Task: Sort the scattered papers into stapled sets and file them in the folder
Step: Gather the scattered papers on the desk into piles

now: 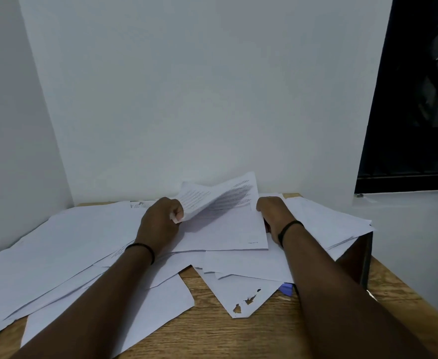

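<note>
Papers (pixel 65 244) with print too blurred to read, lifted sheet (pixel 212 198) pinched in left hand (pixel 161 224), right hand (pixel 275 216) fingers hidden.

Hands: two, the left hand (pixel 161 224) and the right hand (pixel 273 218). Black wristbands: two, one per wrist, left (pixel 145 248) and right (pixel 289 226). Counter (pixel 238 340): one. Loose paper sheets (pixel 65 244): many, overlapping; exact count cannot be determined. Torn sheet with holes (pixel 246 296): one. Blue item (pixel 286 288), mostly covered: one.
</note>
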